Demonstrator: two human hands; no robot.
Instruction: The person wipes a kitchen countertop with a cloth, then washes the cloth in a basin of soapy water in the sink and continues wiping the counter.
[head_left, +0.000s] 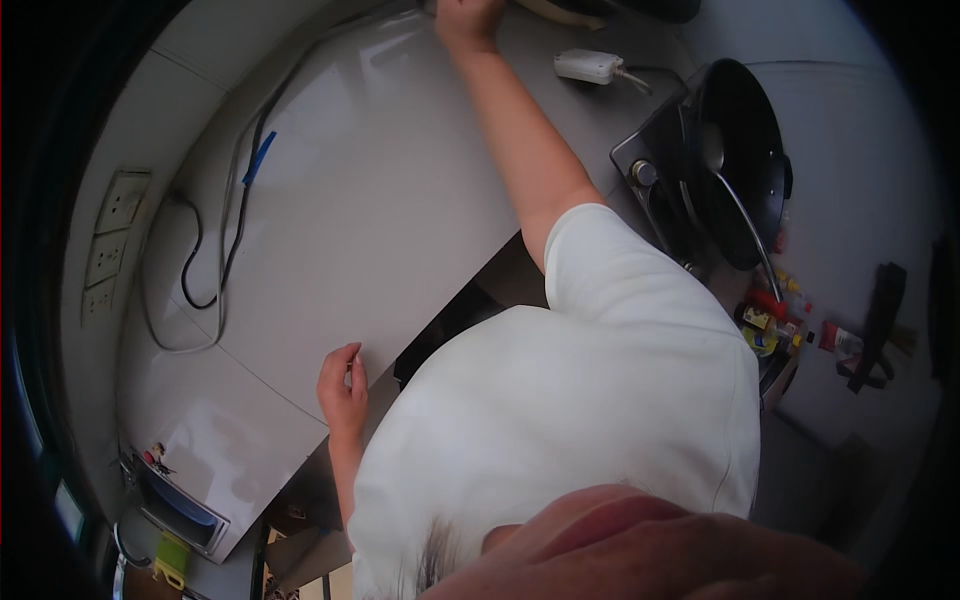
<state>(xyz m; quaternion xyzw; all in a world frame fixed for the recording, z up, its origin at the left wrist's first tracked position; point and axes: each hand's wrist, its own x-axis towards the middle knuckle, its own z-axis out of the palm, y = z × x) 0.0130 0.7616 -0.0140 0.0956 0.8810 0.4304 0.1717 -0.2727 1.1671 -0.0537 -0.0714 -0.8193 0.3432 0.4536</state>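
Observation:
My left hand (345, 386) is over the front edge of the pale countertop (360, 202), its fingers loosely curled and apart with nothing between them. Farther off, my right hand (469, 26) reaches to the top rim of the picture. Its fingers are mostly cut off, so what it touches or holds is hidden. Right of that hand, dark rounded cookware (660, 7) is partly in view, beside a pale curved object (562, 13). A white plastic box with a cable (589, 66) lies on the counter, nearer to me.
A black wok (739, 165) with a metal ladle (742, 210) sits over the stove at right, with bottles (761, 319) below it. Cables (223, 262) with a blue tie (260, 157) lie at left, near wall sockets (107, 255). A sink (176, 502) is at lower left.

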